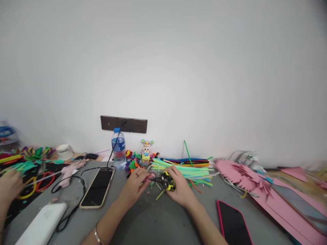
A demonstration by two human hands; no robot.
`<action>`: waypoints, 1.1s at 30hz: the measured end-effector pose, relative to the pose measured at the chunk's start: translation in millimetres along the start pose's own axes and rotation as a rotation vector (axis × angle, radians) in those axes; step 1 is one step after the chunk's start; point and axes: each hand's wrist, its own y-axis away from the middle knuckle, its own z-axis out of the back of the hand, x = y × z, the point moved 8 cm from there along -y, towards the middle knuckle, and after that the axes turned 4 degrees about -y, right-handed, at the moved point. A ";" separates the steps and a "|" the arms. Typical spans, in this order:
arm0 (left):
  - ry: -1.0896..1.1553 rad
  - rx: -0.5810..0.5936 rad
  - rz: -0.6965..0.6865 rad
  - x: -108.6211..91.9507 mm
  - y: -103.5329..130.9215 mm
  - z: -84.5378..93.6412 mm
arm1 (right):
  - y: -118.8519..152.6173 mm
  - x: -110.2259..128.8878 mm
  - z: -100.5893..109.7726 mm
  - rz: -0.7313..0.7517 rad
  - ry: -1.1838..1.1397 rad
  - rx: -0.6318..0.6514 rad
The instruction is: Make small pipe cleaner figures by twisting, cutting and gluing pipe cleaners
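Observation:
My right hand [181, 188] is wrapped round the yellow-and-black handles of small pliers [168, 181]. Their dark jaws point left, towards the fingertips of my left hand [135, 185]. Those fingers are pinched together on a small pink piece [151, 176], too small and blurred to name, right at the tip of the jaws. Whether the jaws touch it I cannot tell. Just behind both hands lies a bundle of coloured pipe cleaners [189, 170], mostly pale green. A small figure [146, 152] with blue-and-yellow round ears stands upright behind my left hand.
A water bottle [119, 149] and a phone with a cable [98, 188] are left of my hands. A white power bank [42, 224] lies nearer. On the right are a pink-cased phone [233, 223] and pink cut paper [245, 175]. Another person's hand [10, 187] is at far left.

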 end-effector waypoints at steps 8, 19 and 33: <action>0.106 -0.042 0.064 12.0 0.4 0.8 | -2.5 4.9 1.0 -0.037 0.033 0.078; 0.132 0.062 0.070 22.0 3.6 -11.8 | 21.9 -1.3 -12.7 -0.255 0.159 0.084; 0.137 0.137 0.137 16.4 1.4 -18.8 | 27.7 -16.4 -18.5 -0.326 0.143 0.176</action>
